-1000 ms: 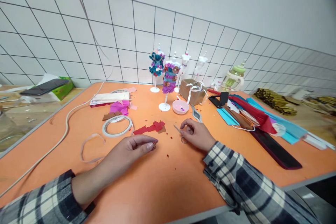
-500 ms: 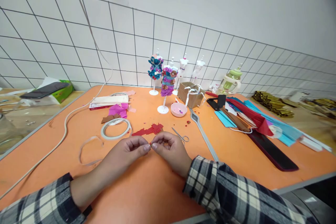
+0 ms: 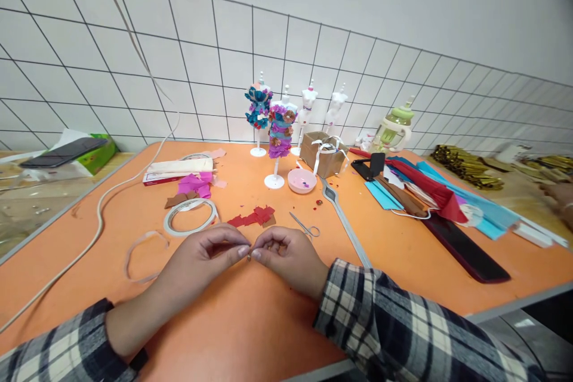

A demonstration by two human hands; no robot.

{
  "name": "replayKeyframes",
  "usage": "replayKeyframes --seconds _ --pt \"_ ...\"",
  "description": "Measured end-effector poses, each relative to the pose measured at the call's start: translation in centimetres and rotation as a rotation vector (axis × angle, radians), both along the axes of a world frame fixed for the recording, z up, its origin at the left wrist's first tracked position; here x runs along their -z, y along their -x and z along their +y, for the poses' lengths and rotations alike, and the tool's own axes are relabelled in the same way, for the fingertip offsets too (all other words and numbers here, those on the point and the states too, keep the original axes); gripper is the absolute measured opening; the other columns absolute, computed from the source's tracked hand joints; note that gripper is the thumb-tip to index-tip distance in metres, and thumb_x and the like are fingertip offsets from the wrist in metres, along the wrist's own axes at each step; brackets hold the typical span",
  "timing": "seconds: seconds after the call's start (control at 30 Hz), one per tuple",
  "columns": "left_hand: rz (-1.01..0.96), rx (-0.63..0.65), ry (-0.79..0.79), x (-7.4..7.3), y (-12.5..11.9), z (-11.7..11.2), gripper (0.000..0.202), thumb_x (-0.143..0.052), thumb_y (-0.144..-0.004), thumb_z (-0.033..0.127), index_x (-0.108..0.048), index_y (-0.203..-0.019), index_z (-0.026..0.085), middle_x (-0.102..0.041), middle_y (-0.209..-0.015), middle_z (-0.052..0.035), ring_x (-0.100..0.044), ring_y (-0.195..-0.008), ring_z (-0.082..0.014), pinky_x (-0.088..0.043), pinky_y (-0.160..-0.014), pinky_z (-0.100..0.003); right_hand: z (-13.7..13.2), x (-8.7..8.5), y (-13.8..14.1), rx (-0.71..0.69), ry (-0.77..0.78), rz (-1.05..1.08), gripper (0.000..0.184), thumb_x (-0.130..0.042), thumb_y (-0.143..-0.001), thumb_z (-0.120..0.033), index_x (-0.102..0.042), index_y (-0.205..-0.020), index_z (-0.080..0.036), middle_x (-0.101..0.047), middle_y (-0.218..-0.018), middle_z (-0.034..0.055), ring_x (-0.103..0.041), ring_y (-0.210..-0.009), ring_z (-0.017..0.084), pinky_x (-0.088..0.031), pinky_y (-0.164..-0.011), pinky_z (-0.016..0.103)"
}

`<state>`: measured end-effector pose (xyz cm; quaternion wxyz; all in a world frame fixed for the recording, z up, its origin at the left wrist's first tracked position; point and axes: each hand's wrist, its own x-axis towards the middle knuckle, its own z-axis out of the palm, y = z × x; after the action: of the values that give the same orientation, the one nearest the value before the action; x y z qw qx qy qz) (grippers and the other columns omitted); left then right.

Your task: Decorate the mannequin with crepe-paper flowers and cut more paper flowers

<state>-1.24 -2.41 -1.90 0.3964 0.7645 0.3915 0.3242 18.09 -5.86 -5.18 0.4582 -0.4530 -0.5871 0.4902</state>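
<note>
My left hand (image 3: 215, 253) and my right hand (image 3: 282, 256) meet fingertip to fingertip above the orange table (image 3: 215, 334). Each is closed in a pinch. Between them a tiny brownish bit (image 3: 249, 257) peeks out below the fingertips, too small to name. Just beyond the hands lie red paper scraps (image 3: 255, 215) and small scissors (image 3: 305, 225). A roll of white tape (image 3: 169, 218) rests left of the scraps, and a loose pale strip (image 3: 128, 259) curls beside my left forearm.
Miniature dress forms (image 3: 281, 131) stand at the back, two dressed in paper flowers. Near them are a pink bowl (image 3: 302, 181), a cardboard box (image 3: 329, 164) and a green-lidded bottle (image 3: 394, 128). Coloured paper (image 3: 441, 197) lies right. A white cable (image 3: 101, 215) runs along the left.
My pinched hands stay together, shifted slightly left in view. The small bit between the fingertips looked reddish before and now shows brownish below them. The whole view has shifted a little.
</note>
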Motion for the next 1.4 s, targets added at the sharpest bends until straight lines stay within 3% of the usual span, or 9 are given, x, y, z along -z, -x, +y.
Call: replayKeyframes --seconds 0.33,0.57,0.77,0.93,1.1,1.23,1.4 --pt "0.020 -0.021 -0.036 -0.2 -0.2 -0.5 0.020 -0.063 -0.082 0.036 -0.069 -0.071 0.020 -0.069 -0.072 -0.0023 -0.063 -0.068 -0.0172 -0.053 -0.066 -0.026 -0.1 -0.2 0.0 0.036 0.000 -0.099 0.016 -0.070 -0.078 -0.033 -0.067 -0.081 -0.017 -0.054 -0.063 -0.0037 -0.040 -0.053 0.008 -0.032 -0.051 0.023" --pt "0.000 -0.054 0.058 0.0 -0.5 -0.3 0.023 -0.063 -0.079 0.041 -0.065 -0.070 0.020 -0.067 -0.070 -0.0020 -0.062 -0.066 -0.0176 -0.053 -0.065 -0.027 -0.2 -0.3 0.0 0.002 0.100 -0.081 0.013 -0.067 -0.079 -0.029 -0.062 -0.079 -0.017 -0.053 -0.063 -0.0034 -0.041 -0.052 0.009 -0.031 -0.048 0.022" --pt "0.005 -0.043 0.095 0.1 -0.6 -0.3 0.024 -0.065 -0.078 0.042 -0.067 -0.070 0.020 -0.069 -0.071 -0.0025 -0.063 -0.068 -0.0181 -0.054 -0.067 -0.028 -0.4 -1.1 0.1 0.012 0.090 -0.003 0.013 -0.066 -0.077 -0.023 -0.062 -0.089 -0.018 -0.057 -0.075 -0.0041 -0.041 -0.050 0.006 -0.033 -0.050 0.021" --pt "0.001 -0.034 0.110 0.5 -0.4 -0.1 0.023 -0.067 -0.078 0.042 -0.071 -0.071 0.021 -0.072 -0.072 -0.0022 -0.065 -0.069 -0.0185 -0.055 -0.070 -0.028 -0.3 -1.2 0.2 0.081 0.064 -0.146 0.007 -0.070 -0.076 -0.022 -0.066 -0.076 -0.017 -0.048 -0.055 -0.0067 -0.041 -0.050 0.008 -0.031 -0.050 0.022" --pt "-0.024 -0.104 0.153 0.8 0.1 0.1 0.024 -0.070 -0.079 0.046 -0.075 -0.079 0.022 -0.077 -0.080 -0.0043 -0.070 -0.080 -0.0227 -0.056 -0.079 -0.032 -0.2 -1.3 -0.1 0.121 0.086 -0.115 0.006 -0.068 -0.077 -0.021 -0.064 -0.076 -0.017 -0.046 -0.052 -0.0078 -0.037 -0.048 0.007 -0.027 -0.048 0.022" --pt "-0.041 -0.072 0.154 0.8 0.1 0.2 0.027 -0.072 -0.078 0.047 -0.079 -0.090 0.024 -0.079 -0.093 -0.0063 -0.071 -0.089 -0.0245 -0.057 -0.082 -0.032 -0.2 -1.2 -0.2 0.074 0.089 -0.098 0.008 -0.067 -0.078 -0.025 -0.064 -0.077 -0.017 -0.043 -0.050 -0.0084 -0.034 -0.046 0.007 -0.025 -0.046 0.022" --pt "0.000 -0.029 0.060 0.8 0.0 0.2 0.022 -0.071 -0.077 0.044 -0.077 -0.075 0.023 -0.075 -0.077 -0.0045 -0.069 -0.074 -0.0209 -0.057 -0.075 -0.031 0.0 -0.8 -0.3 0.057 0.065 -0.101 0.011 -0.067 -0.078 -0.028 -0.064 -0.079 -0.017 -0.047 -0.057 -0.0064 -0.036 -0.049 0.008 -0.026 -0.048 0.023"
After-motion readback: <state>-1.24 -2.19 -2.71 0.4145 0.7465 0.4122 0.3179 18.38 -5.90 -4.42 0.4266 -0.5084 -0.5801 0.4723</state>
